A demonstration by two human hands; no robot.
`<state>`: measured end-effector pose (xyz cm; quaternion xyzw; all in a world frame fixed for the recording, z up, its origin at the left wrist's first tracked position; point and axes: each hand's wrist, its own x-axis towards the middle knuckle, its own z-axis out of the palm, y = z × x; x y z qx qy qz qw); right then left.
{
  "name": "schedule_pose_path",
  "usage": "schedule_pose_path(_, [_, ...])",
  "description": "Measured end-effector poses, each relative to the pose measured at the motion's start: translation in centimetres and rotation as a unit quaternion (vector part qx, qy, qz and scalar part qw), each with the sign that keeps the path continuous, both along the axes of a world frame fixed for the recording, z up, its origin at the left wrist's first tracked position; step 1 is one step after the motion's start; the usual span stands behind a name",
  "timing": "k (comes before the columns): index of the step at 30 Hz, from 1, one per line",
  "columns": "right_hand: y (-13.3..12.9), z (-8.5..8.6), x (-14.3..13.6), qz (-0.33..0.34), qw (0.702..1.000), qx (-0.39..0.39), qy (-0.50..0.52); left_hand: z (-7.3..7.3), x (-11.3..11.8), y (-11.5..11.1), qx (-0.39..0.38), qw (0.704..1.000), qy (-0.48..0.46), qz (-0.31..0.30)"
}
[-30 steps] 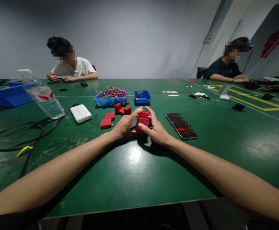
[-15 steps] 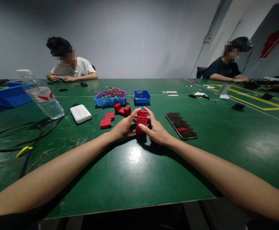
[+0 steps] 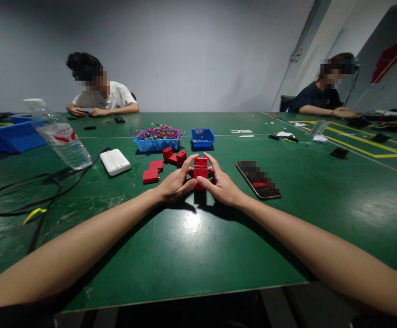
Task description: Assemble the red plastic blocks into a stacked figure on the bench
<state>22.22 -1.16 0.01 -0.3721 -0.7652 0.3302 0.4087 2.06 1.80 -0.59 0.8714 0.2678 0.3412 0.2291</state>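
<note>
Forearms [image 3: 92,237] angle inward; left hand [image 3: 174,185] and right hand [image 3: 224,186] face each other; fingers [image 3: 213,163] curved, thumbs [image 3: 208,185] nearly meeting.

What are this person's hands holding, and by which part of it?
A red block: the left hand holds its left side, the right hand its right side, with the right thumb over its lower near face.

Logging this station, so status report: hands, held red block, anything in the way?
Left hand and right hand gripping red block from both sides. Block roughly upright. Phone apart, right of right hand; nothing seen blocking.
</note>
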Motion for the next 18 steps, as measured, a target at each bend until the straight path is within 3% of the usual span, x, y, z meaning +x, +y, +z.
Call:
schedule_pose_path(10, [-0.23, 0.28, 0.14, 0.004, 0.997, 0.068, -0.035, 0.5, 0.15, -0.23, -0.089, 0.993, -0.056, 0.058])
schedule_pose_path(18, [-0.25, 0.53, 0.31, 0.001, 0.986, 0.144, -0.085, 0.42, -0.04, 0.46, -0.139, 0.989, -0.051, 0.032])
